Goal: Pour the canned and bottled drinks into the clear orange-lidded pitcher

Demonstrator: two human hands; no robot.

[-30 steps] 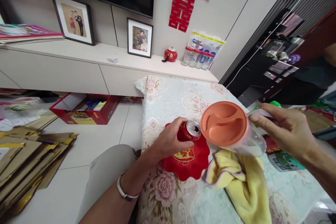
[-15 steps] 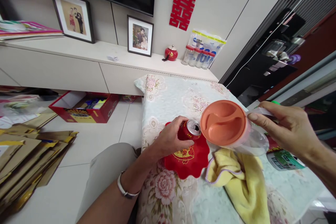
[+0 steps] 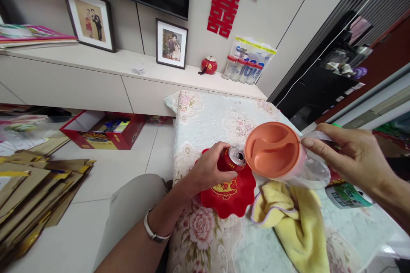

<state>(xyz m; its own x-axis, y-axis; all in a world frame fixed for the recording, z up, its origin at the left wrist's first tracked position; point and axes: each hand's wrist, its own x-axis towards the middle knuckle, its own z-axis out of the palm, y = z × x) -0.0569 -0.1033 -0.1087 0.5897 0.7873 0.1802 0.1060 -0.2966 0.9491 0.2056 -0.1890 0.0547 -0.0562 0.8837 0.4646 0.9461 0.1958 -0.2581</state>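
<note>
My left hand (image 3: pixel 206 169) is wrapped around an opened red drink can (image 3: pixel 235 158) that stands on a red scalloped mat (image 3: pixel 232 196). My right hand (image 3: pixel 347 158) grips the handle of a clear plastic jug (image 3: pixel 312 170) tipped on its side, its orange lid (image 3: pixel 271 149) facing me just right of the can's top. A yellow cloth (image 3: pixel 297 222) lies crumpled under the jug on the floral tablecloth (image 3: pixel 208 119).
A low cabinet (image 3: pixel 96 76) behind the table carries framed photos, a small red pot (image 3: pixel 209 65) and a pack of jars (image 3: pixel 246 66). A red box (image 3: pixel 102 130) and flattened cardboard (image 3: pixel 28 196) lie on the floor at left. Green packaging (image 3: pixel 346 194) sits at right.
Almost nothing: both hands keep their hold, and the jug has shifted very slightly. The view nudged a little.
</note>
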